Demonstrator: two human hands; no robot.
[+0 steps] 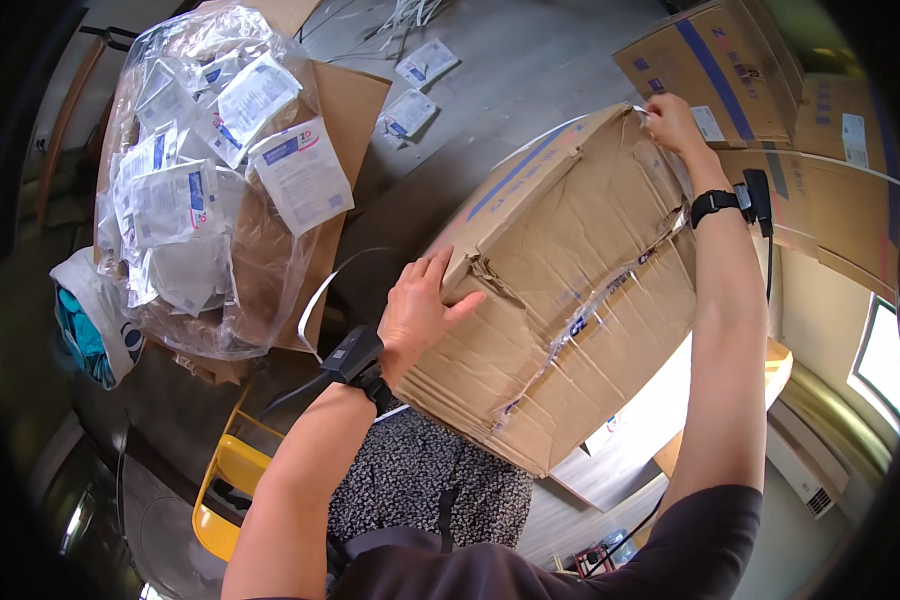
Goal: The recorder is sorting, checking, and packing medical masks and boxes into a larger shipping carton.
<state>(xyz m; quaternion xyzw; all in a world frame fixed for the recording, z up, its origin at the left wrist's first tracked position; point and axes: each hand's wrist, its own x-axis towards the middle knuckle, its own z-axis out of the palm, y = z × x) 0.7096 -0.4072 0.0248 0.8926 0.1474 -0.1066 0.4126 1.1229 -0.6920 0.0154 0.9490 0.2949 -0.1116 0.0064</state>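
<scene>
Grey floor [530, 50] stretches beyond us, white packets [427, 63] on it, stacked cartons [670, 50] to the upper right. Before us a large brown box [560, 280] tilts — our left hand [415, 300] spread on its left edge, thumb apart, our right [673, 122] curled at its far corner — clamped or not, we cannot tell.

Bright window [883, 352], dark fisheye rim

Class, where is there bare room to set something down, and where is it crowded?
The grey floor is bare between the loose packets and the stacked cartons, beyond the large creased carton. It is crowded at left, where more packets lie in a plastic bag.
</scene>
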